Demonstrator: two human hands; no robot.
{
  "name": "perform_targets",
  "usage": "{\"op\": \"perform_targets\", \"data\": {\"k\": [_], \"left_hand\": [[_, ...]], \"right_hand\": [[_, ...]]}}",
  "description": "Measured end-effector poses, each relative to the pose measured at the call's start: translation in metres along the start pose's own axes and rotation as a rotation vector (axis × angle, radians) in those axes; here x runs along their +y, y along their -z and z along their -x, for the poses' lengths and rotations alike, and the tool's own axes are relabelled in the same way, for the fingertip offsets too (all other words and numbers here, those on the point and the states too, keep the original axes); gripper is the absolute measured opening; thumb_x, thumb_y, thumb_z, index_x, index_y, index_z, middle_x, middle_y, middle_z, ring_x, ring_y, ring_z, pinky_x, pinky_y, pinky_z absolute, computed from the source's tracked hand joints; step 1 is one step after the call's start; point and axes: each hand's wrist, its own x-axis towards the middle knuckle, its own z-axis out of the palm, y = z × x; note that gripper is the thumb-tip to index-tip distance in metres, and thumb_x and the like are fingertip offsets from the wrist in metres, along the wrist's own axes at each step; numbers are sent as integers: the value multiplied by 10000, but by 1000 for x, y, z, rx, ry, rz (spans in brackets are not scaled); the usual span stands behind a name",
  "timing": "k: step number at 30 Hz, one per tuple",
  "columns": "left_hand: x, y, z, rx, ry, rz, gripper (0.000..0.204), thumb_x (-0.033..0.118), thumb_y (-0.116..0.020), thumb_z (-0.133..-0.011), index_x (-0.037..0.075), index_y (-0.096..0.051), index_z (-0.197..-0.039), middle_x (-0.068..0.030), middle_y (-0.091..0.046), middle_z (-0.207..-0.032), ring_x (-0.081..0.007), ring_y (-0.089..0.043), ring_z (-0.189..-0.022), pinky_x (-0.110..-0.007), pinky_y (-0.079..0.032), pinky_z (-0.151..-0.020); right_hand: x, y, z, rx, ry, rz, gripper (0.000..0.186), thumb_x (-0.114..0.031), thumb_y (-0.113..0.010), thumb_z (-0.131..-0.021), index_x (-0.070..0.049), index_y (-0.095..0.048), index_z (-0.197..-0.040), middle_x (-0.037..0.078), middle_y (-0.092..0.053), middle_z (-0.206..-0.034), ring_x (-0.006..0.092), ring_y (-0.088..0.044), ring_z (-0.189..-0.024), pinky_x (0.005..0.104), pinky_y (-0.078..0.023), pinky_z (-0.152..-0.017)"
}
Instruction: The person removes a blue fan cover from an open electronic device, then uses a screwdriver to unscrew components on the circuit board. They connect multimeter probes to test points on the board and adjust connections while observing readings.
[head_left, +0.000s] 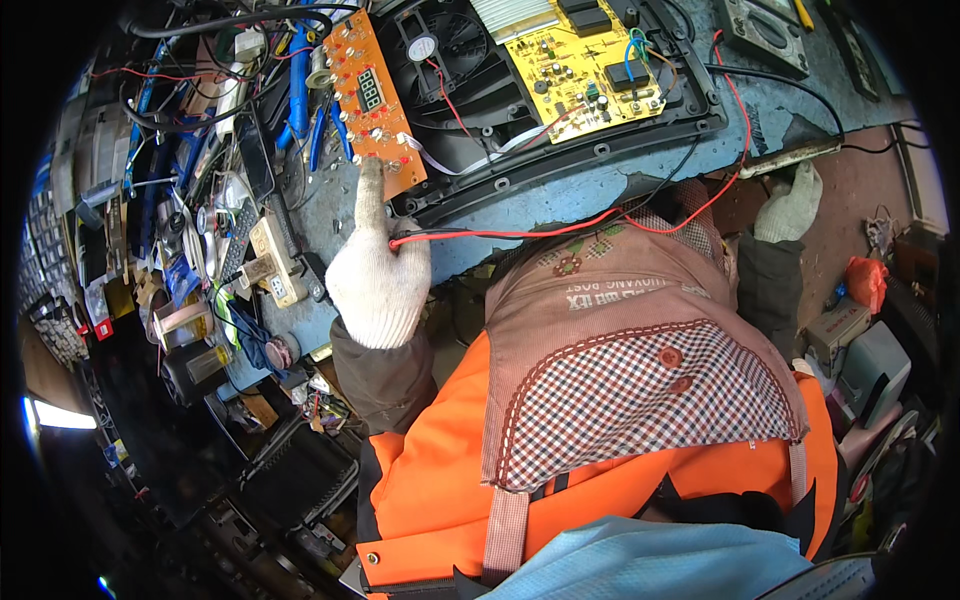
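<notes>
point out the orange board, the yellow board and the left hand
orange board (pixel 372 95), head view, middle of its face
yellow board (pixel 585 62), head view, middle of its face
left hand (pixel 378 275), head view, back of the glove

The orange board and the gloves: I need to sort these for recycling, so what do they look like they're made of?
The orange board looks like rigid circuit-board laminate with a matte orange coating; small metal buttons and a display sit on it. The glove on the left hand looks like off-white knitted cotton or similar yarn, with a visible ribbed weave; the right hand wears the same kind.

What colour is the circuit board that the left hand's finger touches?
Orange; the control circuit board under the left hand shows best in the head view.
</notes>
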Motion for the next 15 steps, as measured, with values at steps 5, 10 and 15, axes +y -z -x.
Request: {"op": "perform_targets", "data": {"k": [5,10,15], "left_hand": [[2,-1,1,-32,-9,-53,851,86,-724,-896,240,-471,-1694,-141,-750,-794,-360,-758,-677,-441,-607,-664],[10,1,6,79,-21,174,610,93,-737,-926,147,-646,-1526,-162,-780,-864,-361,-791,-766,-421,-630,-734],[31,-10,20,13,-354,161,352,98,-797,-891,92,-781,-1242,-148,-784,-929,-338,-779,-778,-413,-627,-714]], "right_hand": [[-1,1,0,1,6,32,371,-279,-613,-1126,29,-633,-1332,132,-732,-1145,219,-719,-940,358,-606,-774],[7,5,-5,-15,17,28,371,-287,-601,-1131,26,-628,-1328,138,-734,-1148,226,-731,-958,368,-626,-811],[0,-5,-4,45,43,53,380,-299,-589,-1139,25,-619,-1335,144,-729,-1152,236,-738,-995,378,-639,-848]]}}
